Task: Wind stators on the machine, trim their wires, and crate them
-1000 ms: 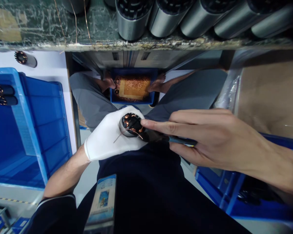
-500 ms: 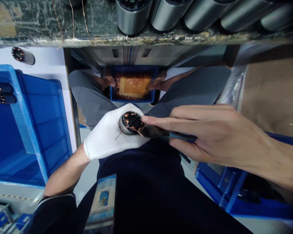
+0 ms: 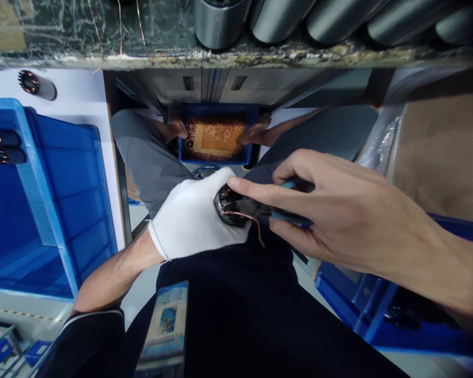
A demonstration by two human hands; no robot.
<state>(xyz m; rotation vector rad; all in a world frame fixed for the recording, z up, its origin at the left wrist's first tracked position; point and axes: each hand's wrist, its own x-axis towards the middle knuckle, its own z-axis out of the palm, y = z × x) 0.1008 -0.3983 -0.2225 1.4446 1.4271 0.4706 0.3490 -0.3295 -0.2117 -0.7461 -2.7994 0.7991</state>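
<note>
My left hand (image 3: 199,218), in a white glove, is wrapped round a motor stator (image 3: 220,206), a metal cylinder with a dark slotted end and copper windings. Its open end faces up and to the right. My bare right hand (image 3: 331,210) grips pliers (image 3: 287,215) with blue-and-black handles, their jaws at the stator's end. The right index fingertip touches the rim by my left thumb. A loose copper wire (image 3: 252,218) curves out from beside the jaws. The pliers and fingers hide much of the stator's end.
Several metal cylinders (image 3: 220,23) line the worn bench edge (image 3: 161,62), beside thin copper wires (image 3: 120,26). At left, one stator (image 3: 37,85) lies near a blue crate (image 3: 69,205). A blue bin (image 3: 216,160) of copper scraps sits between my feet. Another blue bin (image 3: 378,310) stands at right.
The stator and my left hand have shifted right, and the stator has turned. The pliers' jaws now sit over its end, and a copper wire sticks out to the lower right.
</note>
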